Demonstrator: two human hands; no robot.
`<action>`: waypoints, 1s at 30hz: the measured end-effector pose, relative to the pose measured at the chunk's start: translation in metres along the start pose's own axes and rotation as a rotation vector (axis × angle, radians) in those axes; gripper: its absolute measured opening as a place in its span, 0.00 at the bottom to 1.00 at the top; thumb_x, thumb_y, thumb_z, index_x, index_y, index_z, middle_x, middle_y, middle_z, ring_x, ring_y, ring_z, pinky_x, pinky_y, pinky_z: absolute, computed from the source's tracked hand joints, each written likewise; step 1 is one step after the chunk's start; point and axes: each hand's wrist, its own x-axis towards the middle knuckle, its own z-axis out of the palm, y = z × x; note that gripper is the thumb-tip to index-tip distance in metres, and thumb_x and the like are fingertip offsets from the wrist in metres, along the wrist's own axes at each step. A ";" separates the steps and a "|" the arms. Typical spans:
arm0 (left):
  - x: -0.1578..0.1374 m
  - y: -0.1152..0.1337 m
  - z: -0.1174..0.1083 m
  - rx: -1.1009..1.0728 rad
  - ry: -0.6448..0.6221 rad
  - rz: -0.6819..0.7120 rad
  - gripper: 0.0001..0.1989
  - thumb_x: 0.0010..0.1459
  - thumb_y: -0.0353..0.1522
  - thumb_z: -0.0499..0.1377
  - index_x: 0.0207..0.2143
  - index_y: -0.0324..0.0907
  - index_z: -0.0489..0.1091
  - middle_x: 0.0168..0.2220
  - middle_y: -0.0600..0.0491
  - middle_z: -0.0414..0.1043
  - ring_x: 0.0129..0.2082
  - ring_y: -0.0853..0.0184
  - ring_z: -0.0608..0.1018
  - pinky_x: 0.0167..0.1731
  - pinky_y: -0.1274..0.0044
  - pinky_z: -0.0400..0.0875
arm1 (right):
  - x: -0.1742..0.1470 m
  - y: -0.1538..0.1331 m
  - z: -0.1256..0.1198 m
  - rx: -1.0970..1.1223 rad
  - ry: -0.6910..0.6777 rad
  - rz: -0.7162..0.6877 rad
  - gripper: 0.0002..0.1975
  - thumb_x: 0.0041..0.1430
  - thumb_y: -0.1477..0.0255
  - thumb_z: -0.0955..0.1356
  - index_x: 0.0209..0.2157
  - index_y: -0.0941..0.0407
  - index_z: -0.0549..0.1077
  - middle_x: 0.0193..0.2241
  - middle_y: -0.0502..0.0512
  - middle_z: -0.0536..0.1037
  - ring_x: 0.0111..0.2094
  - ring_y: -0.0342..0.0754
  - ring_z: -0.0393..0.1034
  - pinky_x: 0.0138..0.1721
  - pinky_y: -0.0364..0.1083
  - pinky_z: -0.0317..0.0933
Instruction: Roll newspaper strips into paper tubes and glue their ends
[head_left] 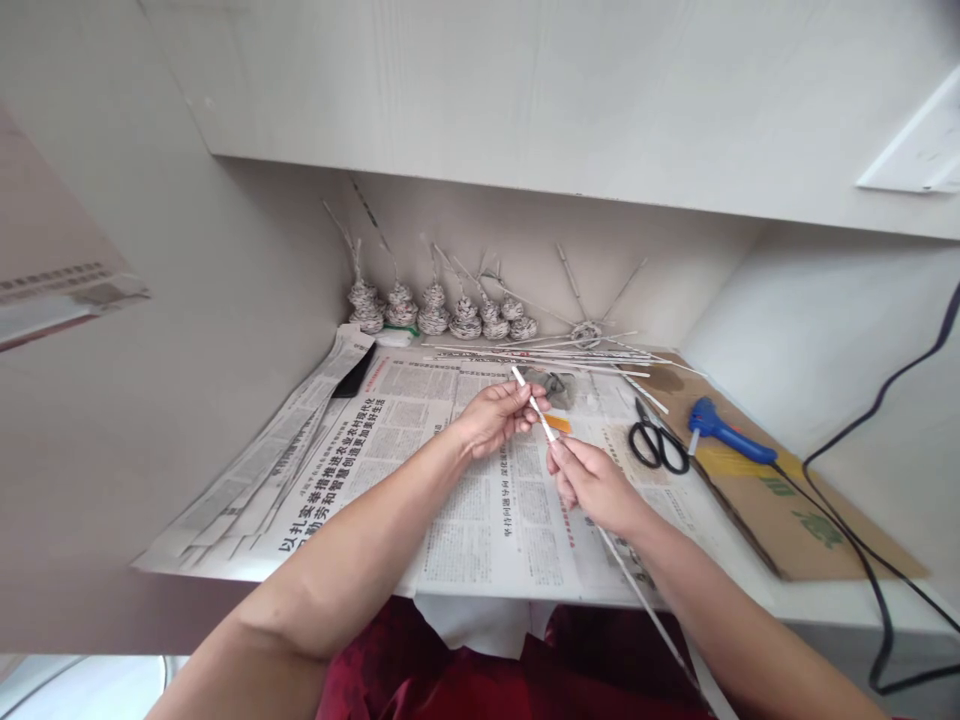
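The thin paper tube (545, 424) is white, straight and slender at its far end, the open tip pointing to the far left just beyond the left grip (495, 415). It slants through those fingers toward the near right and into the right grip (592, 478). Below that, a greyer narrow length continues to the near right; the stretch between is hidden.

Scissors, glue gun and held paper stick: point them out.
Scissors (661, 447): head view, where the handle loops meet.
Glue gun (731, 434): head view, the blue body.
Paper stick (545, 425): head view, upper section.
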 end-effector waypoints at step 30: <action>0.001 0.003 -0.003 -0.026 0.059 -0.014 0.07 0.54 0.30 0.60 0.33 0.33 0.70 0.29 0.47 0.74 0.21 0.76 0.71 0.19 0.86 0.65 | 0.003 0.000 -0.002 0.301 -0.155 0.166 0.18 0.57 0.52 0.60 0.29 0.54 0.62 0.14 0.43 0.58 0.15 0.41 0.55 0.19 0.42 0.51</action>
